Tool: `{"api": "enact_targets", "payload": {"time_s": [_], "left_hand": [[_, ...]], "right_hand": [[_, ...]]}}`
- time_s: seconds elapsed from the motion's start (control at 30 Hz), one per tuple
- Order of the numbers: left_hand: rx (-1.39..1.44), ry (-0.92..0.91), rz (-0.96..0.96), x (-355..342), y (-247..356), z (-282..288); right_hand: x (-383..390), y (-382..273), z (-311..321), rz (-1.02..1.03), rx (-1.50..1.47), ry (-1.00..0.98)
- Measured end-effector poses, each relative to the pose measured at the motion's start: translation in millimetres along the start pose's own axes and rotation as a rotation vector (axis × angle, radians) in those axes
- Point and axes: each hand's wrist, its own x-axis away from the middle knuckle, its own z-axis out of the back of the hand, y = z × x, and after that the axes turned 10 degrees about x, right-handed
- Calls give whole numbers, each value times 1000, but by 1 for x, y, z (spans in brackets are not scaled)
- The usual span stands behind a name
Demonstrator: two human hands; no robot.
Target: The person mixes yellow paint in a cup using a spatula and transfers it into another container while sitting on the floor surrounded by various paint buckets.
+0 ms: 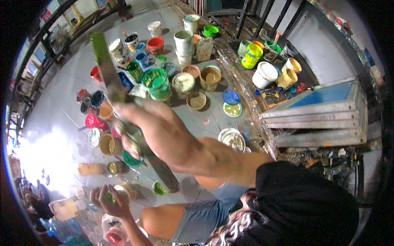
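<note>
Right hand: wrapped round 1 paint-smeared stick, aslant above 20-plus tubs | left hand: fingers curled, cannot tell if holding | 2 adjoining lids | 1 neon-yellow tub | 1 bright-green bowl | grey tiled floor | pale wall, right

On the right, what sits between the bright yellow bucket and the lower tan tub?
In the head view, a white bucket sits between the bright yellow bucket and the lower tan tub.
</note>
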Motion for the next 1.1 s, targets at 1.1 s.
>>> {"api": "enact_targets", "payload": {"time_s": [1.1], "left_hand": [[920, -821, 125, -22, 393, -741]], "right_hand": [[230, 115, 326, 10, 1089, 1532]]}}
